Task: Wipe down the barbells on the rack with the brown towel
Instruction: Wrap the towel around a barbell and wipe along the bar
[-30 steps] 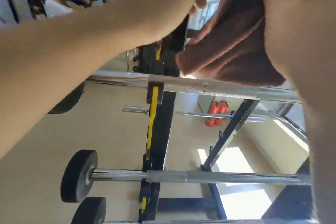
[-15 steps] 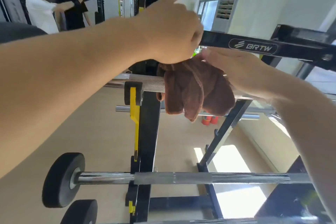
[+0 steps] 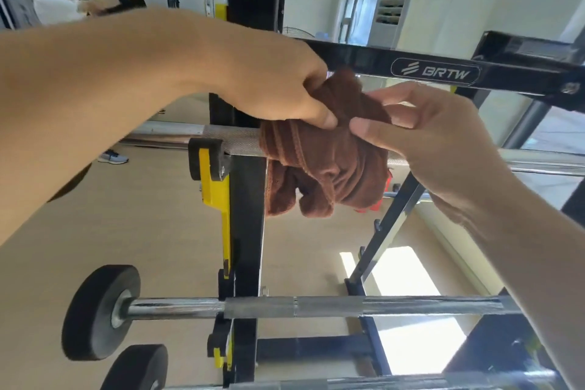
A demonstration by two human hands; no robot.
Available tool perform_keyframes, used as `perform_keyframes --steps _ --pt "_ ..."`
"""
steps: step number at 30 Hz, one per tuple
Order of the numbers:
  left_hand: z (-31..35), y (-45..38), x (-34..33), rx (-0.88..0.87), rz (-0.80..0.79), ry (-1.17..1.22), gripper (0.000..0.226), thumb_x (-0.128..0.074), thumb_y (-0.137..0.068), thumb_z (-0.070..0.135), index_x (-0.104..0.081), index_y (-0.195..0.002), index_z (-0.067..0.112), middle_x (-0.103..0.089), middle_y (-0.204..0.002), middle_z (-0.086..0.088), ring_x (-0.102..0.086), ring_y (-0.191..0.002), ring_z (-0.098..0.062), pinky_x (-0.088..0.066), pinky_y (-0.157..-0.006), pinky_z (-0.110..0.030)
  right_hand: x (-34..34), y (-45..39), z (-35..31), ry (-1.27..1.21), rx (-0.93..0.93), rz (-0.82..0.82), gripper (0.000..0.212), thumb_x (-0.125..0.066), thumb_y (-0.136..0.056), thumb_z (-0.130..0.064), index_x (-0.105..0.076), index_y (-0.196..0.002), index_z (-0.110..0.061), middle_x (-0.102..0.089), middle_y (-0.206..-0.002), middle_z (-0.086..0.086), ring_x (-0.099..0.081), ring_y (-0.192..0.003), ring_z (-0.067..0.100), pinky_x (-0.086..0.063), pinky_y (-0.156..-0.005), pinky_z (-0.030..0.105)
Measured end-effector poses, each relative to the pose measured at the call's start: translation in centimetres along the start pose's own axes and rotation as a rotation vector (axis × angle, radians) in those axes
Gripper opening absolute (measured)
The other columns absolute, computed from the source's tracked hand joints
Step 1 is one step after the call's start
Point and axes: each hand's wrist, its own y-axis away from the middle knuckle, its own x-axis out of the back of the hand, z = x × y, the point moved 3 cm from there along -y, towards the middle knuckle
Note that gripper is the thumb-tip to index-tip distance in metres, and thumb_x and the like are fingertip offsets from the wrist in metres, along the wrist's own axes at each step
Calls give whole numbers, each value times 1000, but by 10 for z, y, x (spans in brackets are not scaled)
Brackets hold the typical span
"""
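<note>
The brown towel is bunched over the top barbell of the rack, just right of the yellow hook that carries the bar, and its folds hang below the bar. The left hand holds the towel's upper left part, its grip closed on the cloth with the thumb pressed in. The right hand pinches the towel's right side, thumb against the fabric. Below the towel, a second barbell with a black plate lies across the rack. Above the towel runs a black crossbeam marked BRTW.
</note>
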Motion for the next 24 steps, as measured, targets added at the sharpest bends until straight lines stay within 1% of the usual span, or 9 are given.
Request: perform_keyframes --steps 1,4,7,10,12,15,17,21,24 --pt "-3 -13 17 105 -2 23 39 -57 -83 65 -56 -88 26 -63 -81 11 -60 -76 -7 -43 -65 -27 1 4 0 -101 2 33 25 -80 -75 -14 -71 -98 -14 -79 -92 4 -76 -84 18 -60 -76 32" --pt "-16 -20 24 -6 122 331 43 -80 -72 46 -47 -75 20 -56 -59 14 -53 -54 1 -43 -57 -14 9 10 -14 -260 1 79 22 -74 -75 -22 -70 -97 -17 -77 -91 0 -71 -82 17 -55 -76 32" --pt "-14 -15 36 -131 202 676 48 -91 -56 28 -46 -72 21 -58 -70 2 -64 -72 -18 -57 -71 -33 16 11 -38 -298 153 150 28 -76 -74 -22 -68 -100 -15 -78 -92 0 -72 -90 22 -59 -80 39" --pt "-12 -19 42 -87 210 826 34 -83 -61 25 -57 -82 18 -70 -81 0 -73 -80 -18 -60 -71 -29 15 2 -51 -285 293 173 22 -78 -82 -12 -65 -100 -15 -79 -94 2 -74 -94 27 -59 -86 44" --pt "-20 -19 46 -47 414 528 29 -81 -72 27 -57 -86 23 -67 -90 3 -69 -83 -14 -55 -74 -28 13 -14 -49 -83 289 195 22 -79 -83 -11 -67 -97 -24 -78 -97 1 -74 -97 23 -58 -89 42" --pt "-41 -23 50 -26 677 -189 31 -68 -83 29 -54 -110 24 -52 -109 6 -48 -97 -10 -37 -83 -27 4 -36 -29 763 161 48 21 -76 -87 -29 -66 -102 -39 -71 -107 -16 -66 -107 12 -48 -95 26" --pt "-57 -34 51 23 693 -317 40 -62 -85 37 -51 -122 27 -53 -120 -3 -47 -115 -22 -35 -96 -37 -8 -32 -20 950 59 -160 27 -63 -95 -47 -61 -121 -41 -63 -126 -14 -57 -121 11 -38 -98 22" --pt "-68 -56 52 100 636 -421 51 -50 -93 57 -52 -132 25 -55 -136 -7 -42 -133 -28 -26 -113 -48 -38 -9 -14 888 0 -584 69 -71 -72 -70 -46 -129 -40 -64 -102 -23 -65 -82 1 -54 -70 16" --pt "-67 -62 49 122 651 -423 56 -40 -95 63 -55 -133 25 -48 -145 -4 -39 -137 -27 -26 -113 -45 -53 -15 1 1356 378 -349 72 -67 -76 -70 -43 -133 -32 -64 -113 -15 -65 -86 12 -53 -77 32"
